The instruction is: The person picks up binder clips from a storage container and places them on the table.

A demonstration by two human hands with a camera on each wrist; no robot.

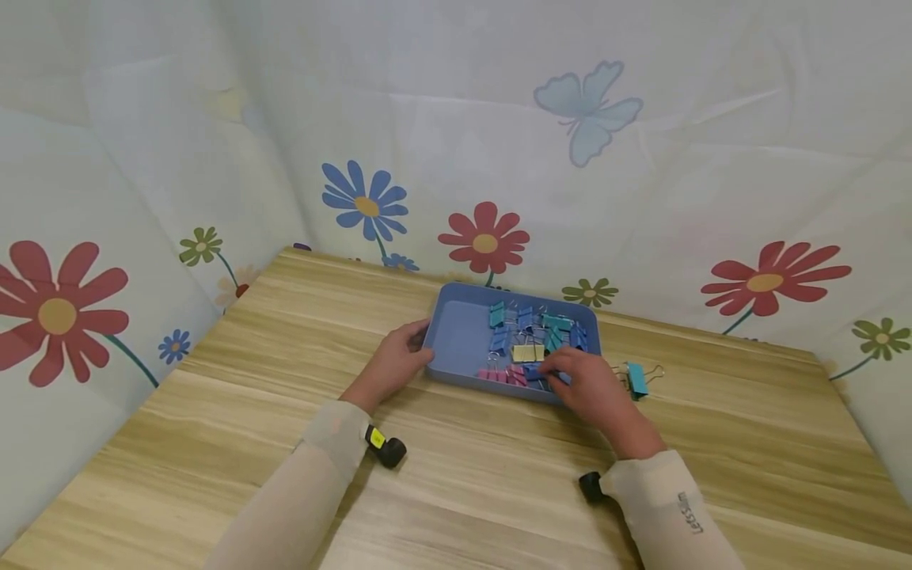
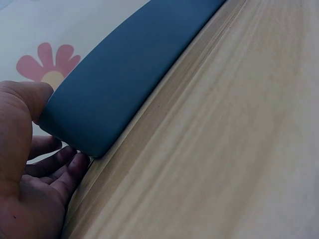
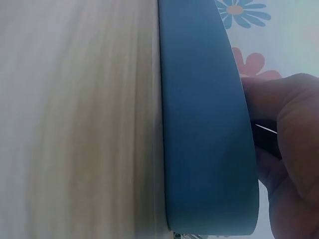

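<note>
A shallow blue plastic tray (image 1: 459,336) lies on the wooden table, with binder clips in its middle and right parts. My left hand (image 1: 392,362) grips the tray's left end; in the left wrist view the thumb (image 2: 37,97) lies at the rim and the curled fingers are by the lower edge. Over the tray's front right, my right hand (image 1: 594,389) pinches a dark blue binder clip (image 1: 533,371), partly covered by the fingers. Near it are a yellow clip (image 1: 528,353) and pink clips (image 1: 502,375). The tray wall (image 3: 207,119) hides most of the grip in the right wrist view.
Just right of the tray, a larger teal binder clip (image 1: 637,381) rests on the wooden table (image 1: 470,483). Teal clips (image 1: 556,322) and blue clips (image 1: 500,340) fill the tray's back right. A flower-printed cloth (image 1: 427,103) stands behind the table.
</note>
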